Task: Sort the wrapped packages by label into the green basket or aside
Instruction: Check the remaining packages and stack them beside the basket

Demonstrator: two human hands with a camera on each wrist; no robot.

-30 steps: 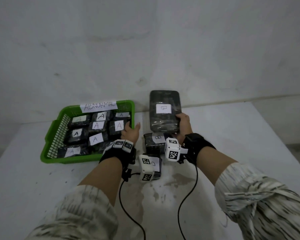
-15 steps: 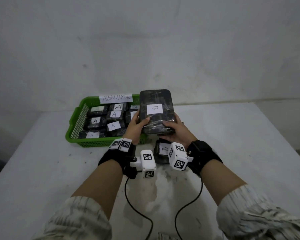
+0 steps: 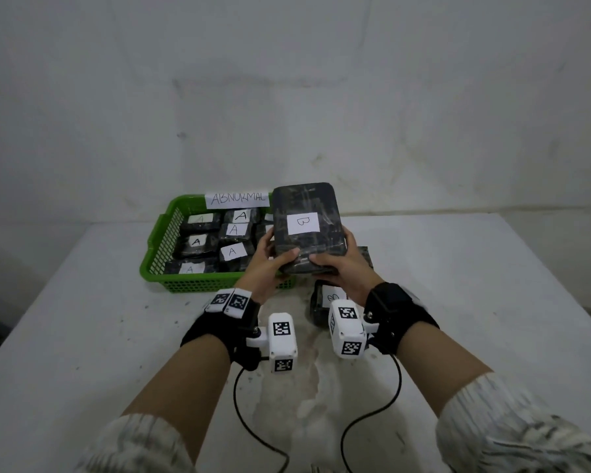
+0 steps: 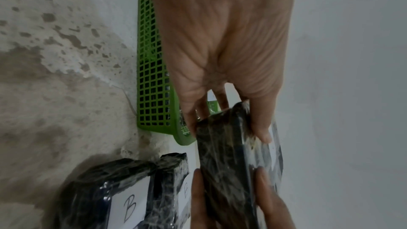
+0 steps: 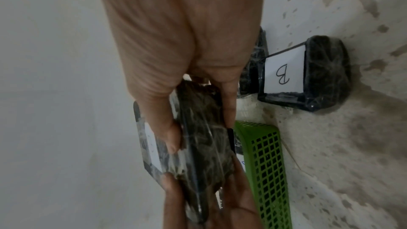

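Both hands hold up a black wrapped package (image 3: 306,230) with a white label marked B, tilted toward the camera. My left hand (image 3: 270,264) grips its near left corner, thumb on top. My right hand (image 3: 335,266) grips its near right corner. The same package (image 4: 231,163) shows edge-on in the left wrist view, and as the package (image 5: 202,145) in the right wrist view. The green basket (image 3: 157,247), tagged ABNORMAL, holds several packages labelled A. Another package marked B (image 3: 325,298) lies on the table under my right hand.
The white stained table (image 3: 458,302) stands against a plain wall. A further B package (image 4: 171,180) lies beside the first one on the table. Two black cables (image 3: 239,404) trail from my wrists toward the near edge.
The left hand came off the basket side and took hold of the B package, which the right hand alone held before. The package has come lower and leftward, near the basket's right edge.
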